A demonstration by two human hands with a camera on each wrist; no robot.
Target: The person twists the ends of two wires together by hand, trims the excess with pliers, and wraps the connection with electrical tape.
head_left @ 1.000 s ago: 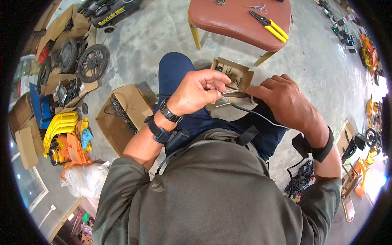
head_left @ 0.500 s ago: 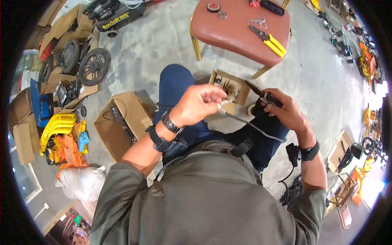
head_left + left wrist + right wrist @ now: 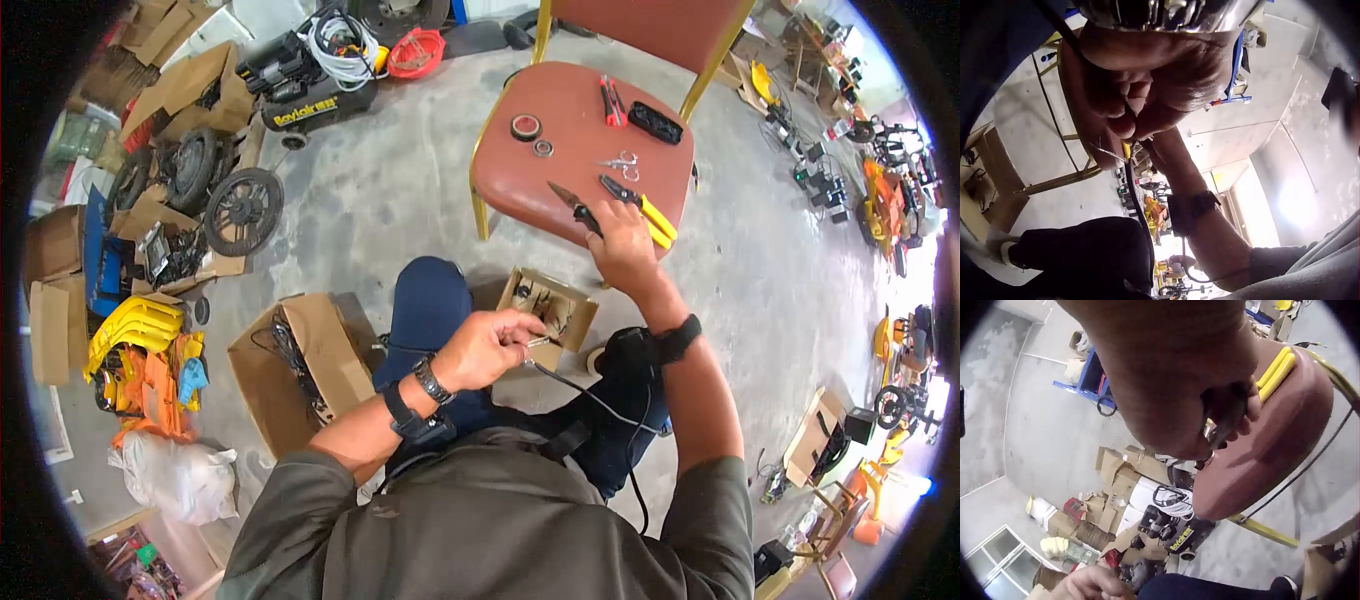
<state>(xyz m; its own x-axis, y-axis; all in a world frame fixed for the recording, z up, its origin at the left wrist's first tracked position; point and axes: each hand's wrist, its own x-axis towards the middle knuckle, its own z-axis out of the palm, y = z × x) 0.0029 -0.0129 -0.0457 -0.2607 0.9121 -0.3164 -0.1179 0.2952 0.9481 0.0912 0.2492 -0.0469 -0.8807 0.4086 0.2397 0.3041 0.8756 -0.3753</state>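
My left hand [image 3: 485, 350] pinches the stripped end of a dark cable [image 3: 590, 395] between thumb and fingertips. Bare silvery wires [image 3: 540, 341] stick out past the fingers, and the cable trails across the lap. Over the front of a brown padded chair seat [image 3: 520, 180], my right hand [image 3: 622, 245] grips a black-handled knife [image 3: 578, 207], its blade pointing away to the left. Beside that hand lie yellow-handled wire strippers [image 3: 650, 215]. In the right wrist view the curled fingers partly hide the knife's dark handle [image 3: 1225, 412].
Scissors [image 3: 622, 164], tape rolls [image 3: 525, 127], red-handled pliers [image 3: 612, 103] and a black pouch [image 3: 656, 122] lie on the seat. A small cardboard box [image 3: 575, 315] stands below it. At left are a larger box [image 3: 290, 370], a wheel [image 3: 243, 212] and an air compressor [image 3: 320, 105].
My right hand has moved away from the cable, up and forward to the chair seat, with the knife in it. The left hand still pinches the cable end. The head view has tilted up.
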